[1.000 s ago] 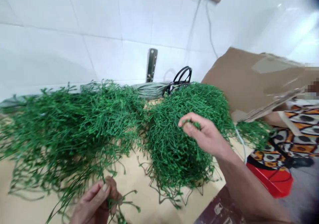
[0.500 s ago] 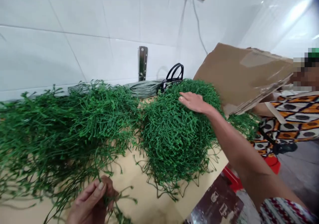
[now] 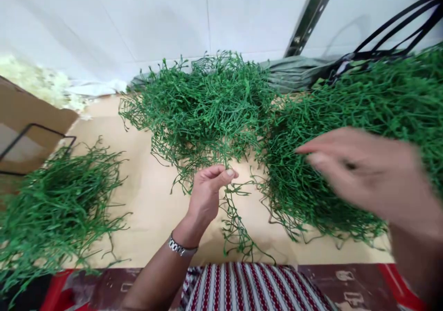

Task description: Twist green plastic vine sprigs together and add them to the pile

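Observation:
My left hand [image 3: 212,188] is near the middle of the table, with thumb and fingers pinched on a green artificial stem sprig [image 3: 237,225]. The sprig's thin branches hang below the fingers toward the table's near edge. Just beyond that hand lies a loose heap of green artificial stems [image 3: 211,103]. My right hand [image 3: 363,172] is smeared by motion over a denser pile of green stems [image 3: 311,163] on the right. Its thumb and forefinger point left, and the other fingers are not clear. Whether it holds anything cannot be made out.
Another bunch of green stems [image 3: 62,205] lies at the left, by a cardboard box [image 3: 31,122] and a black wire frame [image 3: 34,126]. Cream flowers [image 3: 38,82] are behind the box. A grey-green cloth [image 3: 297,73] and black handles [image 3: 398,29] lie along the tiled wall.
The view has swung left and down, bringing the left bunch and box into sight; the co-worker is out of view. My right hand has drawn back toward me. My left hand still pinches a sprig.

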